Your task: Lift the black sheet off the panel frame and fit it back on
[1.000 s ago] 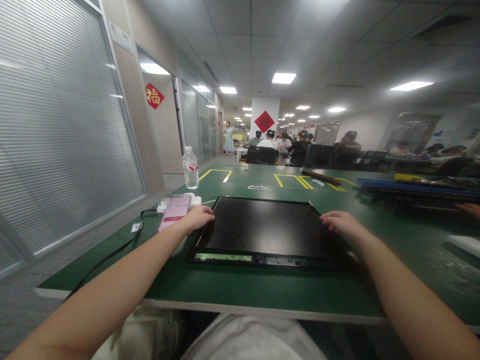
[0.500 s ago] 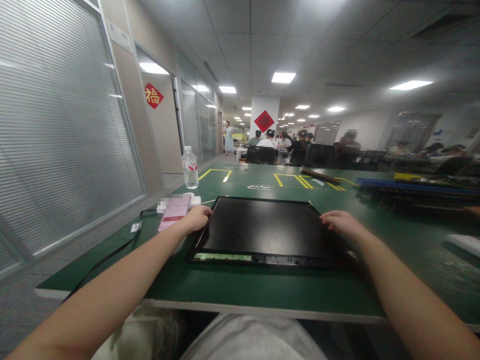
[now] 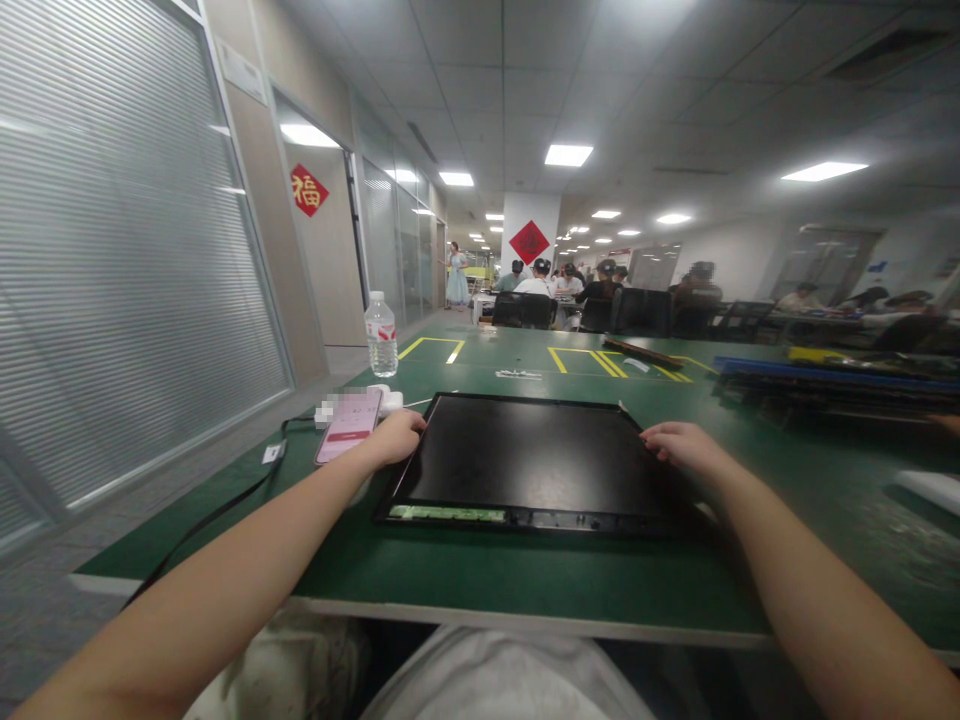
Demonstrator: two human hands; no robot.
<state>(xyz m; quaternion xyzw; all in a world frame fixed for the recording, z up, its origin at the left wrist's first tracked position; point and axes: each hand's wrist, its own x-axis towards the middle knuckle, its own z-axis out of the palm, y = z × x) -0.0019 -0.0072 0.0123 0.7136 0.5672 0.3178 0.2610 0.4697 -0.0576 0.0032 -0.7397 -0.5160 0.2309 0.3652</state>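
A flat black screen panel [image 3: 525, 455] lies on the green table [image 3: 465, 575] in front of me, with a pale green strip along its near edge. My left hand [image 3: 396, 436] curls around the panel's left edge, fingers closed on it. My right hand [image 3: 675, 440] grips the panel's right edge, fingers bent over the rim. Both forearms stretch forward from the bottom corners.
A pink-screened phone [image 3: 349, 425] lies just left of my left hand, beside a white charger with a black cable running off the table's left side. A water bottle [image 3: 381, 335] stands farther back. Dark stacked panels [image 3: 832, 385] fill the right side. People sit at desks far behind.
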